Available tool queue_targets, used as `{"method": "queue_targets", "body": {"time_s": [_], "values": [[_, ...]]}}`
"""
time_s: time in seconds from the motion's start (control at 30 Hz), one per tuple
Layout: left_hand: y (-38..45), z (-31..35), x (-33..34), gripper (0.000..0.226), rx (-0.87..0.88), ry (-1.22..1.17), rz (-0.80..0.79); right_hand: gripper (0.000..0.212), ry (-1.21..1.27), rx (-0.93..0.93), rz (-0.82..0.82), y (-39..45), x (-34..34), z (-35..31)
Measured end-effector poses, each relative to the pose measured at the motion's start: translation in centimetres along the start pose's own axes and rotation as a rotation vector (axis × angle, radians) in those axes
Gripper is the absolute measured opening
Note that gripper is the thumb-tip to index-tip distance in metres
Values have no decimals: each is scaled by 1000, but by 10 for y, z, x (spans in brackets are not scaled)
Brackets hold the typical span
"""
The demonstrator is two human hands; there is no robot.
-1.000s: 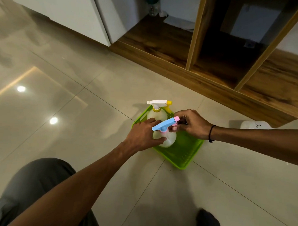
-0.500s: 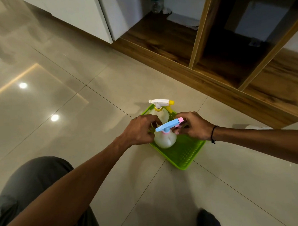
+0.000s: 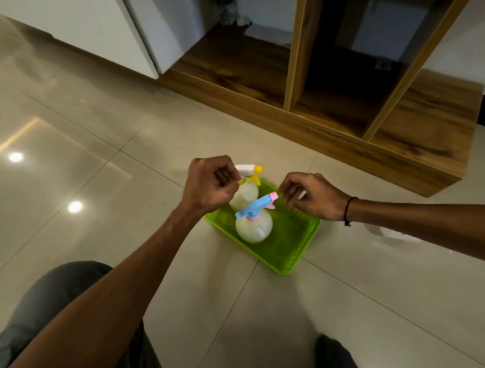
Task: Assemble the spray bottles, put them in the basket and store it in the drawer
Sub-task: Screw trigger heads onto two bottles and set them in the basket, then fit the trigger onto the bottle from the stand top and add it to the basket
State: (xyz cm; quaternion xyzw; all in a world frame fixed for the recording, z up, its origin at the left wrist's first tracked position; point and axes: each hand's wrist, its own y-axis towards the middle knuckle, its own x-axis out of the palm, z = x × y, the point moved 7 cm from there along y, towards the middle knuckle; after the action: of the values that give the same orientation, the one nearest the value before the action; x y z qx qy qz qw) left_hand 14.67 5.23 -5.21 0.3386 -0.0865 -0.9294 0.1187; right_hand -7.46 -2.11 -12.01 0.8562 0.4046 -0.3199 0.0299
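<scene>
Down on the tiled floor (image 3: 352, 304) we see a lime-green basket (image 3: 291, 254) lying flat, with two spray bottles standing upright inside it. Nearer to us stands the bottle with the blue-and-pink sprayer (image 3: 254, 225); its nozzle points toward 2 o'clock. At 11 o'clock from it, touching or just beside it, stands the bottle with the white-and-yellow sprayer (image 3: 246, 193), its head aimed toward 3 o'clock.

Our left hand (image 3: 211, 185) hovers at the basket's 10 o'clock corner, fingers curled into a loose fist. Its fingertips sit right at the back of the white sprayer head, but we cannot tell whether they pinch it or merely cover it.

Our right hand (image 3: 311, 199) hangs at 3 o'clock from the blue sprayer, fingers spread and bent, gripping nothing; its fingertips are just beside the pink nozzle tip. A black cord bracelet (image 3: 348, 211) circles that wrist.

Beyond the basket, toward 1 o'clock, runs a low wooden cabinet (image 3: 371, 100) with open compartments. White cabinet doors (image 3: 95, 29) stand at 11 o'clock. Our grey-trousered knee (image 3: 54, 297) shows at 7 o'clock.
</scene>
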Motion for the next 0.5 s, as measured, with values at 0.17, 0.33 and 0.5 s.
{"method": "queue_targets", "body": {"time_s": [0.17,0.33,0.5], "values": [[14,31,20,15,54,-38,-80,33,-30,-1,51,-11,-22,-1],[29,62,40,12,110,-49,-142,23,-65,5,122,-30,-44,3],[35,95,78,14,209,17,-242,24,-105,63,171,-54,-62,15]]}}
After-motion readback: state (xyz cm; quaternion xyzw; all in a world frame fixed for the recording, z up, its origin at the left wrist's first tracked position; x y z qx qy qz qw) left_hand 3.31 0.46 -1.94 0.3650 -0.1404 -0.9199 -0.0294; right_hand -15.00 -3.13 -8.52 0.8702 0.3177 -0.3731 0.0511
